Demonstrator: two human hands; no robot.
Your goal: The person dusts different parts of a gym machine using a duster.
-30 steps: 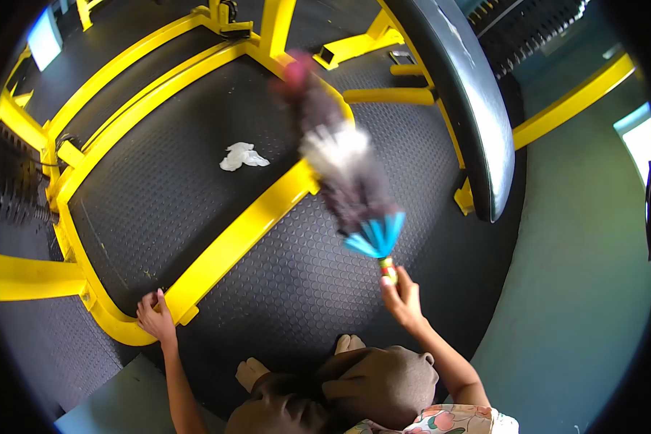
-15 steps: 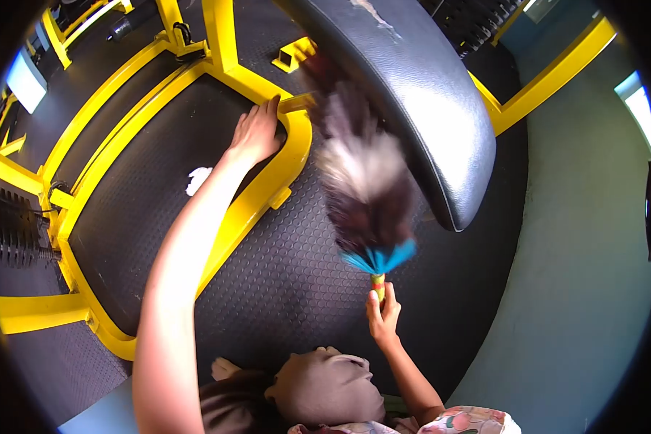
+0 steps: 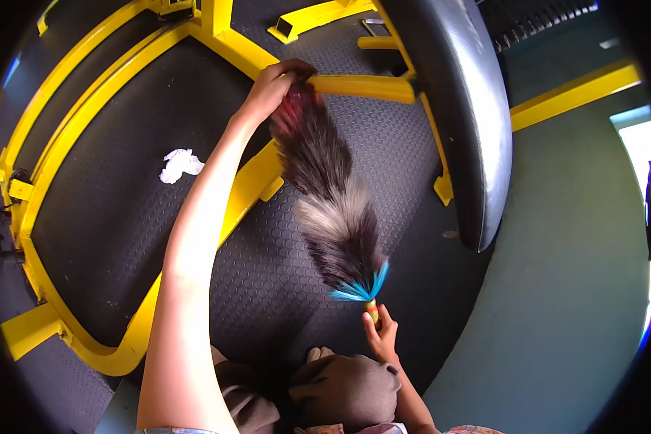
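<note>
My right hand is closed around the short yellow-green handle of a fluffy duster. The duster has blue, dark brown, whitish and red bands and points up and to the left. Its red tip lies against the yellow frame, just below my left hand. My left hand rests over the corner of that frame, fingers curled around the yellow bar; its fingertips are partly hidden.
A black padded cushion stands right of the duster. Curved yellow frame tubes fill the left. White crumpled material lies on the dark textured floor. A grey-green wall runs along the right.
The duster has swung left, away from the cushion, towards the frame corner. My left hand has shifted slightly up and right and now curls over the bar. The view has shifted too.
</note>
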